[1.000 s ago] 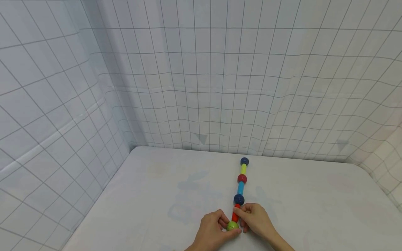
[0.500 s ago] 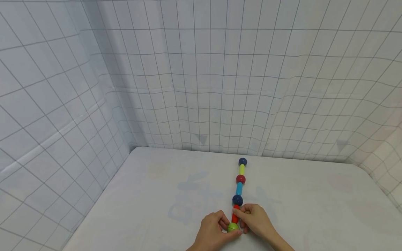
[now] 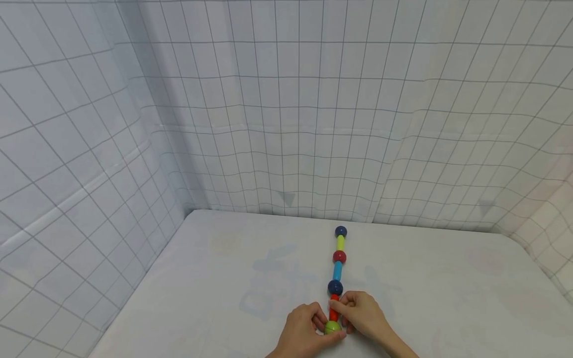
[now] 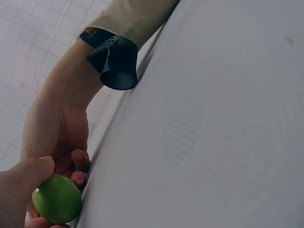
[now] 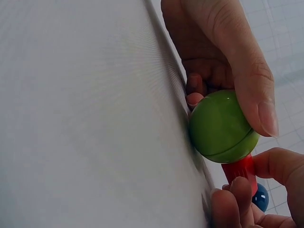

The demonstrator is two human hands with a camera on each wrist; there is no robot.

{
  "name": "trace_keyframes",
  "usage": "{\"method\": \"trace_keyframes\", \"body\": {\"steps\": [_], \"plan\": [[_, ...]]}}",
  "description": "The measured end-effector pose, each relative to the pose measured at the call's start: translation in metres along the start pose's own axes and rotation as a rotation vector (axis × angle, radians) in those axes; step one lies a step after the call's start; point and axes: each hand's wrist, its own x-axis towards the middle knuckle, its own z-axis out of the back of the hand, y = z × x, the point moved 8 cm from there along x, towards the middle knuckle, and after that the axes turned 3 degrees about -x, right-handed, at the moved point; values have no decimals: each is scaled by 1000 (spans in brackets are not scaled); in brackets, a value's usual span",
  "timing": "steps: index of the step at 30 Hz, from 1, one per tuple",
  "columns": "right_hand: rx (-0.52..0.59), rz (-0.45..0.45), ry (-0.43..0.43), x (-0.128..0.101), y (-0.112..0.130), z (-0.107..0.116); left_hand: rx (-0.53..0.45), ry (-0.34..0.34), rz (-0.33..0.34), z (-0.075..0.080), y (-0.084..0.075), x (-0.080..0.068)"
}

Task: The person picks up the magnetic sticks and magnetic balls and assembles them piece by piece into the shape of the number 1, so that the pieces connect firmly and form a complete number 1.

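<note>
A chain of balls and rods lies on the white table, running away from me. Its far end is a dark blue ball, then a yellow-green rod, a red ball, a light blue rod and another dark blue ball. My left hand pinches the green ball at the near end. My right hand pinches the red rod joined to that ball. Both hands rest on the table.
White gridded cloth walls close in the table at the back, left and right. A black wrist mount sits on my right arm. The chain is the only loose thing on the table.
The far end of the chain has swung slightly to the left. Both hands keep their hold at the near end and have barely moved.
</note>
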Motion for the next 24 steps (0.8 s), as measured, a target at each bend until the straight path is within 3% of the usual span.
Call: {"method": "trace_keyframes", "body": {"steps": [24], "plan": [[-12,-12,-19,-2,1,0,-7,-10,-27,1,-1,-2]]}}
